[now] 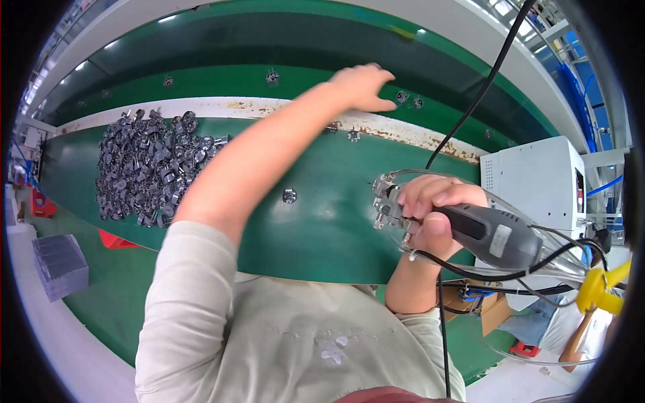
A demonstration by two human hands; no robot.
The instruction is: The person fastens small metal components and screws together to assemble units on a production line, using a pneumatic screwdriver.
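Head view: left hand (361, 87) open over hard-to-make-out small parts (409, 100); right hand (435, 213) grips grey power tool (494, 235), tip hidden.

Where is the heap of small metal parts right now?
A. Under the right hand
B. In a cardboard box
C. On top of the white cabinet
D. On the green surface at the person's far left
D: the heap of metal parts lies on the green surface at far left, well apart from the right hand holding the grey power tool.

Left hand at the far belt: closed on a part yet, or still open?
Open. The left hand reaches flat over the far green belt, fingers extended near two small metal parts; nothing visible in its grasp.
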